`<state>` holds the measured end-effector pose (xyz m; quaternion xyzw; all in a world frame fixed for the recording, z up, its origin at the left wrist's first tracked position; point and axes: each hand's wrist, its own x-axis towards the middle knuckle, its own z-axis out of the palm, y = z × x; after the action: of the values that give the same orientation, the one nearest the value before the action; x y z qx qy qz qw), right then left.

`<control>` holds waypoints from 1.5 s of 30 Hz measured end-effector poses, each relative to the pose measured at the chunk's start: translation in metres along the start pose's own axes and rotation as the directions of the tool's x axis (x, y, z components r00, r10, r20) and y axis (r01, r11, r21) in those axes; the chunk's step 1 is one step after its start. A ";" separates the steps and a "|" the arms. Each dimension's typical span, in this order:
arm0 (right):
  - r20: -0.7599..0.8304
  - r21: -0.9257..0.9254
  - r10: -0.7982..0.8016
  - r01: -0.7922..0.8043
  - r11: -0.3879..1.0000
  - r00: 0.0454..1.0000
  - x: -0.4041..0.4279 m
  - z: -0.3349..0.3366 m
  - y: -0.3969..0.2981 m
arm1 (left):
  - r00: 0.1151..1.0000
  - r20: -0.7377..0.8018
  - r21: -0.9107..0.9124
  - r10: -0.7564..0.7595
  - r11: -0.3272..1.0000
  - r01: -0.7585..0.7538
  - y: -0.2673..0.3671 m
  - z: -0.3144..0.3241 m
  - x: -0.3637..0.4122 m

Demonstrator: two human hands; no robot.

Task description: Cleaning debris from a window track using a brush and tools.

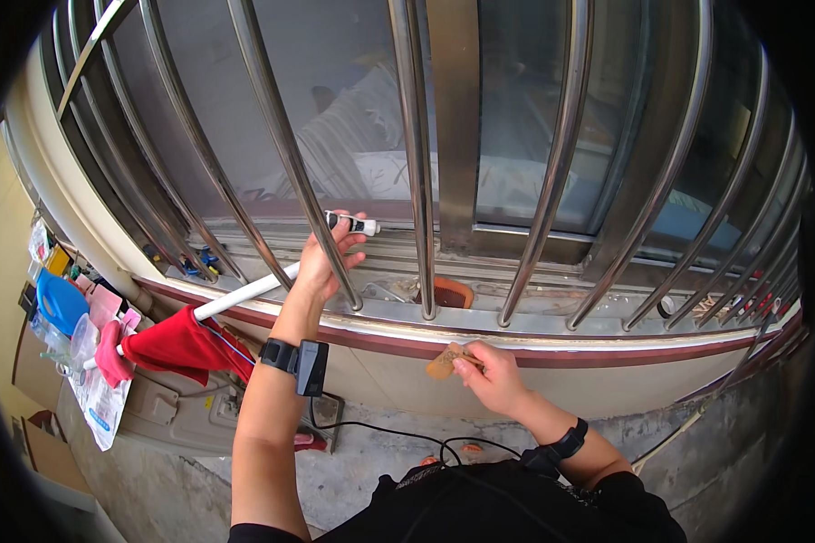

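My left hand (327, 265) reaches through the steel window bars, its fingers behind one bar (292, 149). It holds a small white-and-black object (363, 225), perhaps a small bottle or a clip, just above the window track (394, 254). In front of the ledge, my right hand (496, 377) pinches a small flat tan-brown piece (443, 365) whose kind I cannot tell. An orange-brown comb (452, 293) lies on the sill (373, 278) behind the bars, between my two hands.
A white pole (244, 293) carrying a red cloth (170, 346) pokes between bars at left. A blue plastic container (61, 302) and other items sit beyond it. Black cables (380, 426) hang near my body. Small items, including a tape roll (665, 307), lie along the right sill.
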<state>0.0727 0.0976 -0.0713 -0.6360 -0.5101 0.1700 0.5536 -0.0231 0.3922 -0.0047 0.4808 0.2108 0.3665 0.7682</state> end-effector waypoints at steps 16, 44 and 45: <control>-0.124 -0.072 -0.096 0.088 0.994 0.988 0.007 -0.020 -0.014 | 0.987 0.132 0.167 0.094 0.979 -0.116 0.013 0.009 0.005; -0.164 -0.039 -0.070 0.065 0.997 0.984 0.004 0.000 -0.013 | 0.951 0.304 0.104 -0.064 0.994 0.033 0.010 0.017 0.026; -0.179 -0.047 -0.071 0.064 0.997 0.981 0.003 0.001 -0.012 | 0.948 0.305 0.110 -0.088 0.992 0.057 0.007 0.020 0.024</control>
<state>0.0677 0.0992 -0.0597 -0.6424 -0.4826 0.0821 0.5896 0.0033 0.4015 0.0110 0.5621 0.1233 0.2471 0.7796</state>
